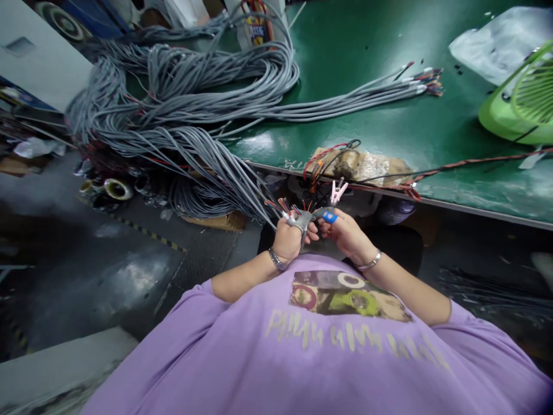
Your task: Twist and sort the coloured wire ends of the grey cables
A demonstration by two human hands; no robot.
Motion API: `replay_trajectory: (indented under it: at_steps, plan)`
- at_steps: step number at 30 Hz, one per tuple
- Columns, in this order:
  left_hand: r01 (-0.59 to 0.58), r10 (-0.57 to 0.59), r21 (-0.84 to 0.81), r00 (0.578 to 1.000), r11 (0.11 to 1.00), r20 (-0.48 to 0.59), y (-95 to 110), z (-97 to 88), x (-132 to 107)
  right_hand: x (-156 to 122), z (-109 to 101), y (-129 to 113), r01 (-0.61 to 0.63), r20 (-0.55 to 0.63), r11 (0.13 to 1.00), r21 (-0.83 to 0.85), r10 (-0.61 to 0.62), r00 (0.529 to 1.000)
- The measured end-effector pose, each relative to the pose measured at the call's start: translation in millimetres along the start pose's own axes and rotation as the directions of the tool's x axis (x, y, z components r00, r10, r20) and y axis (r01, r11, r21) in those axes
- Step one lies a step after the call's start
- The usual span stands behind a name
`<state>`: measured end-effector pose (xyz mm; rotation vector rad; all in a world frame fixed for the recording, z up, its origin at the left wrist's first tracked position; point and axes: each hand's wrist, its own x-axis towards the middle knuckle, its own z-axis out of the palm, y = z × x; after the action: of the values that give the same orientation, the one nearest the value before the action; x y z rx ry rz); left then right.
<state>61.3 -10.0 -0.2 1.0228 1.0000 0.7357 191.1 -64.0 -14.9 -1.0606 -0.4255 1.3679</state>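
Note:
My left hand [288, 239] is closed around the ends of a bundle of grey cables [235, 173], just in front of the bench edge. Thin coloured wires [283, 203] fan out from the stripped cable ends above its fingers. Close beside it, my right hand [349, 235] is closed in a pinch at the wires. A blue band [329, 217] shows at its fingertips; whether it is worn or held I cannot tell. Just above the right hand stands a pink clip [337, 192].
A big heap of grey cables [185, 86] covers the left of the green bench [367, 34], with stripped ends [430, 82] reaching right. A taped wooden block [371, 165] lies at the front edge. At the right are a green fan [527, 98] and a plastic bag [496, 43].

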Motion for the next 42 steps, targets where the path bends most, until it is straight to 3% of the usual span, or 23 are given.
replay_trajectory:
  at_steps: [7,16,21,25,30,33,36,38,42]
  plan:
    - [-0.003,0.002,0.028,1.0,1.0,0.02,-4,1.2,-1,0,8,-2,0.183,-0.072,0.968,-0.169,-0.197,0.978]
    - [0.005,-0.005,0.002,0.999,1.0,-0.04,1,1.4,1,-2,5,-2,0.237,-0.167,0.962,-0.138,-0.258,0.951]
    - [0.01,-0.01,0.019,0.999,1.0,-0.037,5,0.9,0,0,-8,-4,0.178,-0.187,0.984,-0.025,-0.18,0.966]
    - [-0.008,0.006,0.045,1.0,0.999,0.027,10,1.1,-3,8,-20,-8,0.129,-0.199,0.985,0.116,-0.104,0.974]
    - [0.058,-0.069,0.051,0.966,0.997,0.25,21,7.2,-2,26,-25,-22,0.048,-0.082,0.997,0.056,-0.043,0.996]
    - [0.129,-0.134,0.038,0.933,0.991,0.334,27,12.0,1,33,-21,-28,0.097,0.002,0.995,0.002,-0.097,0.995]
    - [0.192,-0.187,0.022,0.91,0.981,0.37,32,14.1,4,36,-14,-27,0.209,-0.04,0.978,-0.022,-0.21,0.977]
    - [0.214,-0.207,0.025,0.899,0.977,0.387,34,13.9,6,37,-10,-25,0.224,-0.079,0.974,0.006,-0.223,0.972]
    - [0.234,-0.233,0.046,0.887,0.971,0.398,34,12.7,9,38,-2,-26,0.05,-0.045,0.989,0.14,-0.045,0.998]
